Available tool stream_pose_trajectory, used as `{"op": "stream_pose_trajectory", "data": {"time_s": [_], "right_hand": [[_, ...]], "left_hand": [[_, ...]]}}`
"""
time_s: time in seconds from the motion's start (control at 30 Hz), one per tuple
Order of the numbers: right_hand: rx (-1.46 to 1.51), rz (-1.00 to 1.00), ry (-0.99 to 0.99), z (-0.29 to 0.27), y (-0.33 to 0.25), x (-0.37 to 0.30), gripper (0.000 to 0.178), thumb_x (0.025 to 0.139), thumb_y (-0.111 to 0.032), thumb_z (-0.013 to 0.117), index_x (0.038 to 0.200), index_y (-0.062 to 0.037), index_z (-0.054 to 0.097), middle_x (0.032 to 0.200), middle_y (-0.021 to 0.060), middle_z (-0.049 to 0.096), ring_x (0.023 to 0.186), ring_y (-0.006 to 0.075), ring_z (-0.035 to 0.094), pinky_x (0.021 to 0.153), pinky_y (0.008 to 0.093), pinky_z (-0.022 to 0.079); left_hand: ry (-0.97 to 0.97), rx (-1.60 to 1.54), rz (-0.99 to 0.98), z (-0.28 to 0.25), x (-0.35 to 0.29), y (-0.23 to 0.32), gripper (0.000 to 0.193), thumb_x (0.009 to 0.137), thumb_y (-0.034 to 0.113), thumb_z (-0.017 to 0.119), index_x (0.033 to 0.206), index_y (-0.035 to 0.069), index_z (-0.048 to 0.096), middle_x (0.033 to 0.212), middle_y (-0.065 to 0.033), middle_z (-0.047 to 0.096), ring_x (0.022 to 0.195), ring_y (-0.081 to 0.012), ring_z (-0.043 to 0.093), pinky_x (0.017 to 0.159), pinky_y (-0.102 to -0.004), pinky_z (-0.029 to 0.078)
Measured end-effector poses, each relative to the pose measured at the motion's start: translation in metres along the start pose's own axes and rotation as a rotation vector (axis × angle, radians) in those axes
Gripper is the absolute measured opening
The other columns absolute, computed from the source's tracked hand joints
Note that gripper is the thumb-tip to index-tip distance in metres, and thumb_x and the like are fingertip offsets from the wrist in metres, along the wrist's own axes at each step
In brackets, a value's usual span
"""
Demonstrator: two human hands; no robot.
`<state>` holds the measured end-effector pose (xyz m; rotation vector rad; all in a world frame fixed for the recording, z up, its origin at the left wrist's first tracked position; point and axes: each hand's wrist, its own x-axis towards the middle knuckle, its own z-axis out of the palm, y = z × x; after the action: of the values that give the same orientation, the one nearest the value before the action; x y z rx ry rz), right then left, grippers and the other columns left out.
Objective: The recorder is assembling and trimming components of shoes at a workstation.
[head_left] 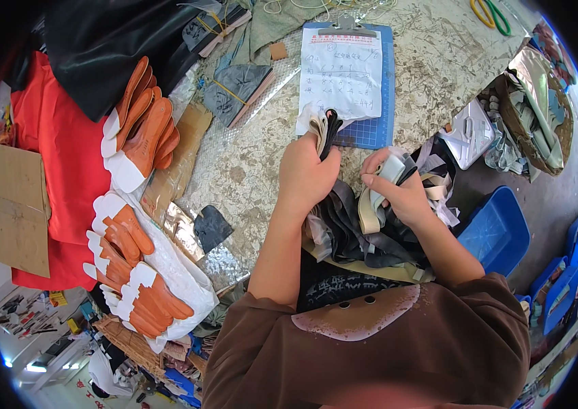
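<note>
My left hand (308, 170) is closed round a small bunch of black and beige strips (330, 129), whose looped ends stick up past the fingers over the lower edge of a paper sheet (323, 71). That sheet, with handwriting on it, is clipped to a blue clipboard (387, 95). Just to the right, my right hand (403, 194) grips a folded bundle of pale grey, beige and black strips (371, 210). Below both hands a loose heap of dark and light strips (343, 221) lies at the table's near edge, partly hidden by my right forearm.
Orange-brown insole-shaped pieces with white ends (144, 140) lie in stacks on the left, beside red cloth (71, 143) and cardboard (16, 204). A blue bin (500, 225) and a sack of scraps (534, 123) stand at right. Grey bundled pieces (234, 92) lie on the worn table (248, 170).
</note>
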<state>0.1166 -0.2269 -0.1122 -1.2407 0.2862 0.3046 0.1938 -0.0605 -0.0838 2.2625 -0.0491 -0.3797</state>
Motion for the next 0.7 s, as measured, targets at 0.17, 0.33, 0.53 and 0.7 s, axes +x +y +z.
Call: {"op": "stream_pose_trajectory", "data": {"time_s": [0.17,0.33,0.53,0.7], "right_hand": [[0.022,-0.001,-0.011,0.0001,-0.0001,0.0006,0.013,0.082,-0.011,0.068,0.088,-0.0089,0.057,0.084,-0.0038,0.059,0.064,0.0016,0.051,0.047,0.0173,0.039],[0.040,-0.005,-0.016,-0.0004,0.0004,0.0008,0.013,0.083,-0.011,0.068,0.088,-0.0080,0.056,0.085,-0.0023,0.060,0.063,0.0022,0.052,0.047,0.0172,0.039],[0.060,0.053,-0.013,-0.0015,0.0004,0.0011,0.017,0.086,-0.014,0.065,0.095,-0.0085,0.051,0.085,0.0056,0.065,0.059,0.0053,0.054,0.044,0.0173,0.038],[0.068,0.040,-0.023,-0.0024,0.0031,0.0003,0.020,0.088,-0.015,0.065,0.100,-0.0089,0.050,0.085,0.0066,0.066,0.064,0.0064,0.058,0.045,0.0181,0.039]], "left_hand": [[0.006,0.003,0.029,0.0026,0.0013,-0.0053,0.027,0.077,0.020,0.061,0.085,-0.006,0.060,0.073,-0.0257,0.062,0.073,-0.0437,0.061,0.065,-0.0474,0.047],[0.002,-0.005,0.029,0.0026,0.0015,-0.0047,0.028,0.077,0.020,0.061,0.086,-0.006,0.060,0.073,-0.0260,0.062,0.074,-0.0439,0.061,0.066,-0.0475,0.047],[0.009,0.014,0.035,0.0029,0.0012,-0.0054,0.029,0.077,0.021,0.060,0.087,-0.006,0.060,0.074,-0.0262,0.062,0.074,-0.0439,0.062,0.066,-0.0474,0.048],[-0.001,-0.019,0.033,0.0062,0.0011,-0.0059,0.030,0.076,0.021,0.060,0.087,-0.007,0.060,0.074,-0.0266,0.063,0.074,-0.0441,0.062,0.068,-0.0479,0.048]]}}
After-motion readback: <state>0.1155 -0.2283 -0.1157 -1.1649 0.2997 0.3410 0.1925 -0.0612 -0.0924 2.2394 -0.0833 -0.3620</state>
